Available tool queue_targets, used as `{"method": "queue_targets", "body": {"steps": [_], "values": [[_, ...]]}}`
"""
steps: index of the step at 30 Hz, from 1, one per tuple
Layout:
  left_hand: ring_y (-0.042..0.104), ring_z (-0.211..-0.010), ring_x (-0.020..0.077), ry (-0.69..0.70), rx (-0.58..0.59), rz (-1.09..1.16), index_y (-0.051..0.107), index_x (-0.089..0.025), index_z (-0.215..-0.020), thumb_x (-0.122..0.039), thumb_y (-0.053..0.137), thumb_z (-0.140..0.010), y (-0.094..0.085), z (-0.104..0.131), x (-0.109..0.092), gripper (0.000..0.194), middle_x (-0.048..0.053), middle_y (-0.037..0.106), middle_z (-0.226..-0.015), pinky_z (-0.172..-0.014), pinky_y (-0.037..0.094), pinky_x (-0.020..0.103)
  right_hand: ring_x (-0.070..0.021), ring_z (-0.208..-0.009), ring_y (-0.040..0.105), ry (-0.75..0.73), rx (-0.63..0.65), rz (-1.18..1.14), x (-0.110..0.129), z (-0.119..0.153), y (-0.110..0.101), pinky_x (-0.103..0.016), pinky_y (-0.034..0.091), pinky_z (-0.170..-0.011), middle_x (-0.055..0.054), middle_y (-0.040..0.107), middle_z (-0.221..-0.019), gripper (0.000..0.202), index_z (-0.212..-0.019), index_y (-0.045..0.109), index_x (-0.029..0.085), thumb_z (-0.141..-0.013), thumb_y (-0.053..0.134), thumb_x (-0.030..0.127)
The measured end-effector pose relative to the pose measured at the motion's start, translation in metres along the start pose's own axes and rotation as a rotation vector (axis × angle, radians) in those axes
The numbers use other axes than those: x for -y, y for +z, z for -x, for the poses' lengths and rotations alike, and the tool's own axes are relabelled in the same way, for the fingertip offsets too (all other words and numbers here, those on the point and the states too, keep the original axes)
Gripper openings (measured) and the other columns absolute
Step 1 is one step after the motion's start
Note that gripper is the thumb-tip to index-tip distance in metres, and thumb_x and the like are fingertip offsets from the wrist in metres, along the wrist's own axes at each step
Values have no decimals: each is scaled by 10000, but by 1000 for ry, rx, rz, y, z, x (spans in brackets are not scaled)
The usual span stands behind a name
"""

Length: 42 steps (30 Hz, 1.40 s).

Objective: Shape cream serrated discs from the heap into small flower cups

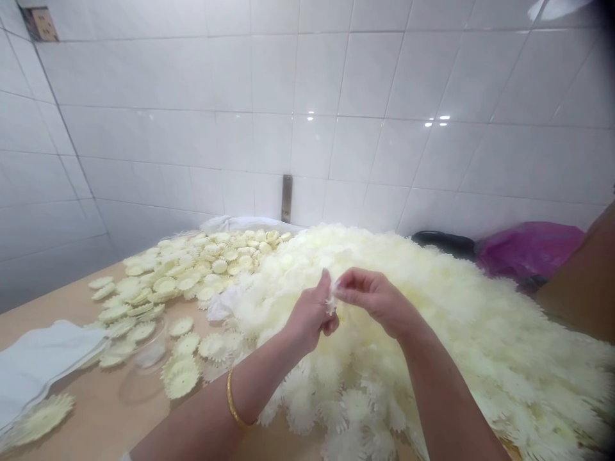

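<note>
My left hand [314, 310], thumb raised, is closed on a small whitish petal piece [330, 301], mostly covered by the fingers. From the other side my right hand [369, 294] pinches the upper edge of that same piece between thumb and fingertips. Both hands are over a large heap of pale yellow-white, fringed artificial flower petals [432, 333]. To the left of my left forearm lie loose flower discs [180, 374] with toothed edges, and more are piled in stacks [166, 285] farther back.
A clear round dish [151, 355] stands on the tan table [96, 422], beside a stack of white sheets [45, 358] at the left edge. At the back right are a black bag [444, 243] and a purple plastic bag [533, 246]. A tiled wall [192, 77] closes off the far side.
</note>
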<state>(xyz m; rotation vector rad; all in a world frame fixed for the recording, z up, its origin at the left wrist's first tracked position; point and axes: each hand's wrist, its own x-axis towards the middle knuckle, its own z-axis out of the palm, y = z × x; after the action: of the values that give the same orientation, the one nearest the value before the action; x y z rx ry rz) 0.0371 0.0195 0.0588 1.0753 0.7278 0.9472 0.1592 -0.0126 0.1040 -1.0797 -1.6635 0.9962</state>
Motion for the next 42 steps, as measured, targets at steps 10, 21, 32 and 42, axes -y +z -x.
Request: {"method": "queue_targets", "body": {"steps": [10, 21, 32, 42], "values": [[341, -326, 65, -15, 21, 27, 322, -185, -494, -615, 506, -680, 2, 2, -3, 504, -75, 245, -353, -363, 206, 198, -138, -539, 448, -2, -723, 405, -14, -2, -23, -264, 336, -514, -10, 513, -584, 198, -652, 517, 173, -719, 521, 359], [388, -349, 62, 33, 100, -9, 393, -173, -570, -394, 652, -641, 1, 2, 3, 348, -75, 328, -415, -365, 246, 195, -193, -735, 536, 18, -491, 368, -1, 1, -16, -283, 381, -615, -43, 614, -748, 211, -734, 607, 172, -721, 511, 359], [263, -334, 37, 200, 36, -170, 434, -171, -536, -433, 659, -615, 2, 5, 5, 354, -77, 301, -404, -355, 170, 209, -185, -704, 538, 121, -52, 207, 0, 2, -8, -287, 396, -626, -34, 615, -698, 305, -705, 639, 156, -689, 586, 456], [365, -410, 54, 221, 163, -179, 465, -169, -636, -405, 611, -680, 6, 9, 1, 281, -59, 371, -478, -411, 284, 193, -101, -485, 376, 135, -136, 242, -2, 1, -8, -238, 310, -491, 31, 407, -486, 343, -498, 466, 171, -687, 565, 440]]}}
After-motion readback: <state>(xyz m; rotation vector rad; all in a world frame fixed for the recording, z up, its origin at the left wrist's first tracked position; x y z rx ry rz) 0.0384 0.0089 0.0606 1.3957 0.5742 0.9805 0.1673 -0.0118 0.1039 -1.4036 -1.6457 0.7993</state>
